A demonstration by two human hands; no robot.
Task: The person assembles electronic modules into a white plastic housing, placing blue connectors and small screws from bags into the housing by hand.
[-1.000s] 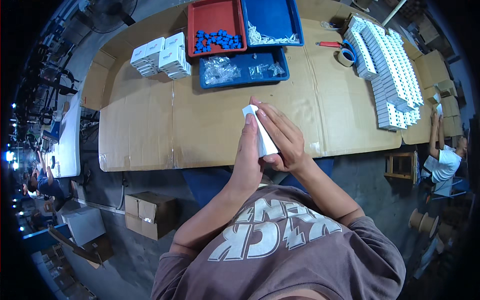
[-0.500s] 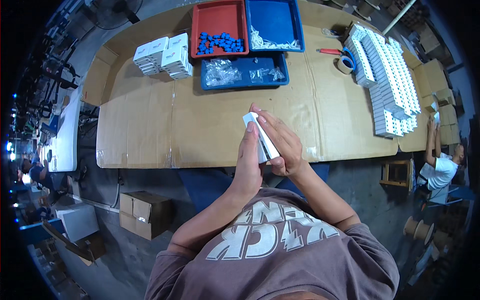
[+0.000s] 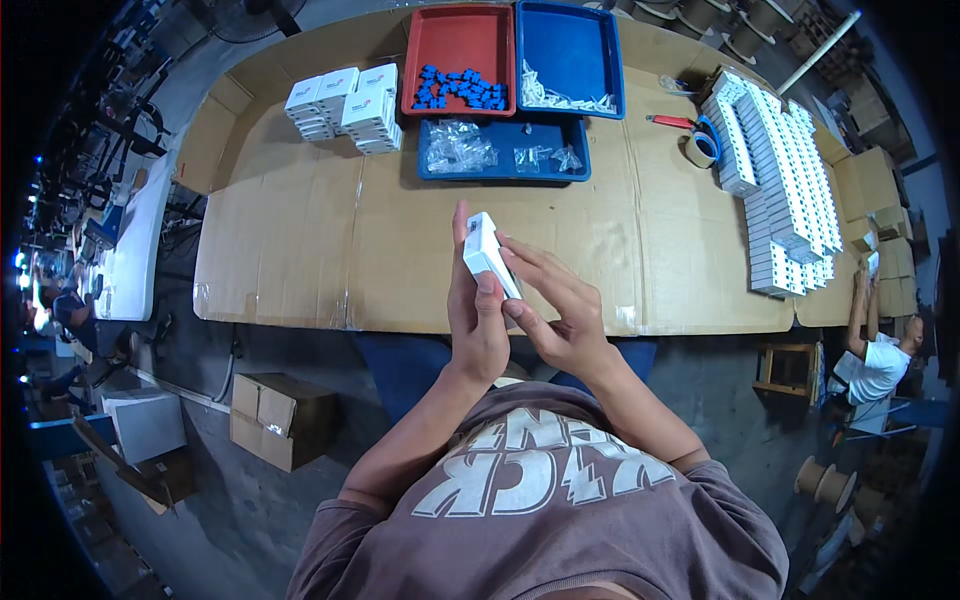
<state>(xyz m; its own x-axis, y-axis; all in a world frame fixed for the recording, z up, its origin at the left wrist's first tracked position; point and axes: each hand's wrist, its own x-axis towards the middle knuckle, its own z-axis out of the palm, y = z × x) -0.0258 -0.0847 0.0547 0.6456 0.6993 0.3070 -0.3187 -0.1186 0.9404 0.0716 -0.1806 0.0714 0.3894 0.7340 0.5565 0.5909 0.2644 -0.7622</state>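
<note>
Above the table's near edge, a small white box-shaped case [image 3: 482,248] is held upright and tilted between my two hands. My left hand [image 3: 478,325] grips it from the left, with the thumb on its near face and the fingers behind. On the other side, my right hand [image 3: 568,315] presses fingertips and thumb against its right edge. Part of the case is hidden behind my fingers. Farther off lie a red tray [image 3: 460,45] with blue clip-like pieces [image 3: 462,90] and a blue tray [image 3: 570,50] with white slender pieces [image 3: 550,95].
A shallow blue tray [image 3: 505,172] holds clear plastic bags [image 3: 460,148]. White boxes [image 3: 370,115] are stacked at the far left; rows of white boxes [image 3: 790,180] stand at right, beside a tape roll [image 3: 701,150] and red-handled tool [image 3: 670,121]. A co-worker [image 3: 885,360] sits far right.
The case has turned and shifted slightly left; its dark gap no longer shows. My right fingers have spread and slid to its edge. The whole view has shifted a little.
</note>
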